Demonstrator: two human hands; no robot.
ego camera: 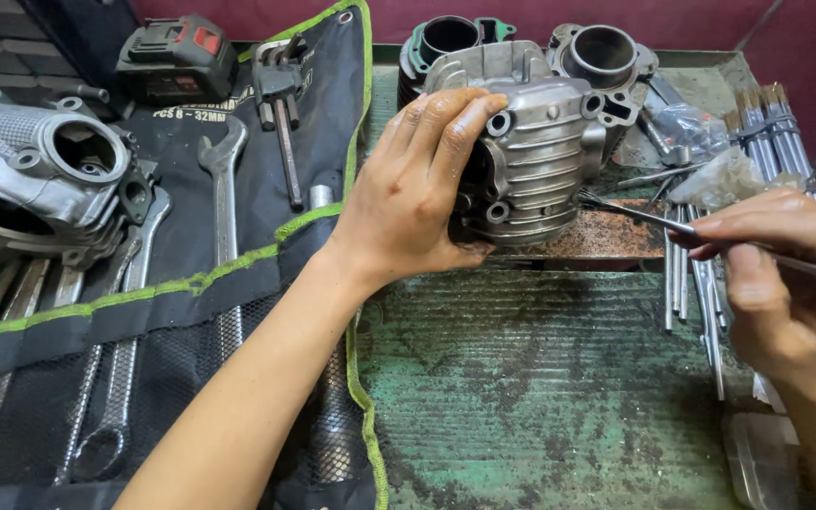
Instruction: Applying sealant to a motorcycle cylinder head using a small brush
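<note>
Fingers of the left hand are wrapping over the top and near side of a finned grey engine cylinder, the grip clamping it and keeping it tipped on its side on the worn green counter. Thumb is sitting under the casting, fingertips are reaching across its upper edge. To the right of that grip, the right hand is pinching a long thin metal rod between thumb and fingers, closing tightly on it; the rod's far end is pointing at the cylinder's right face and is lying just at it, though whether it is touching I cannot tell. Beyond the held cylinder, two more cylinder parts with round bores are standing at the back of the counter. Beside the right-hand grip, a bundle of similar steel rods is lying on the counter, with clear plastic bags behind them. Left of the left-hand grip, a black tool roll with green edging is lying open, carrying spanners and a set of hex keys. Farther left, another grey engine casting is resting on the roll, and a cordless tool battery is sitting behind it.
</note>
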